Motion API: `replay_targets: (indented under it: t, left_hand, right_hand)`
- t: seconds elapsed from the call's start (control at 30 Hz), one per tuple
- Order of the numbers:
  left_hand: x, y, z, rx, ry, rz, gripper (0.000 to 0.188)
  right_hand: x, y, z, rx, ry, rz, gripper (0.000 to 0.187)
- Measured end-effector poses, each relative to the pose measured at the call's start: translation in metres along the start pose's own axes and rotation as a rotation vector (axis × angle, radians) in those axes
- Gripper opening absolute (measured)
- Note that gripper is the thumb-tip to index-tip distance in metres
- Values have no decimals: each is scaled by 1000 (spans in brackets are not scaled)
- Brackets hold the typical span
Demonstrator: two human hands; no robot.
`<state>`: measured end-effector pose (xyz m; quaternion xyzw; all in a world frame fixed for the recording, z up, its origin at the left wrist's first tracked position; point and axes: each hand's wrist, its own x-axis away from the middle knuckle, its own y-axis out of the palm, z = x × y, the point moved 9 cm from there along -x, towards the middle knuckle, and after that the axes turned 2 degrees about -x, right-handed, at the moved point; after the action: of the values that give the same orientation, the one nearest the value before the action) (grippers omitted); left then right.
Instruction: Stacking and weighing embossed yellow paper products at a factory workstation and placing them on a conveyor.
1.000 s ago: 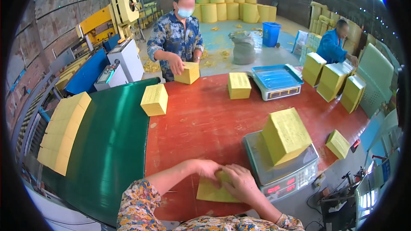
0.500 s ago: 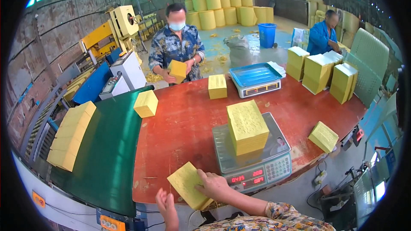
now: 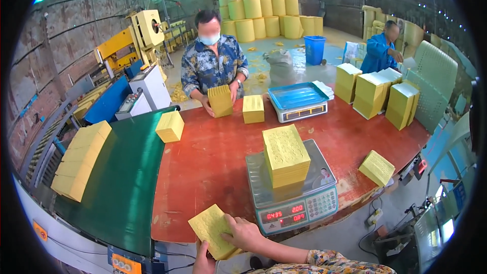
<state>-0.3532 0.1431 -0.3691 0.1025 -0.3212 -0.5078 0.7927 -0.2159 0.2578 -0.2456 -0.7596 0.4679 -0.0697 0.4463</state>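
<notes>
At the near edge of the red table I hold a stack of yellow embossed paper sheets at a tilt. My left hand grips its lower left edge, the thumb up along the side. Across its right side lies my right hand, fingers bent over the top sheet and edge. To the right, a taller block of the same yellow paper rests on the metal pan of a digital scale with lit red digits.
A person in camouflage across the table holds another yellow block. Single blocks stand near a second scale and the green conveyor belt. Taller stacks sit at the back right, by a person in blue.
My left hand has come from beside the stack onto its edge. The person opposite has lowered a block toward the table. The whole view has shifted slightly.
</notes>
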Motion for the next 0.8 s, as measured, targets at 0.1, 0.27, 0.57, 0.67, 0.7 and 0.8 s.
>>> replay_targets:
  t: [0.1,0.27,0.57,0.67,0.7,0.8]
  left_hand:
    - [10,9,8,-12,-9,-1,53]
    - [5,-25,0,-136,41,9,45]
    - [9,-2,23,-129,226,-232,46]
    - [0,-11,5,122,13,-188,49]
    - [-10,-24,1,6,62,-178,47]
    - [14,-24,24,-322,131,-154,45]
  right_hand:
    - [1,1,-1,-11,54,-60,65]
    - [3,8,-5,-27,81,-104,65]
    - [12,14,-7,-43,116,-71,71]
    - [11,15,-3,-78,88,-24,70]
    - [9,18,2,-105,96,-45,68]
    - [7,12,9,-355,179,-112,60]
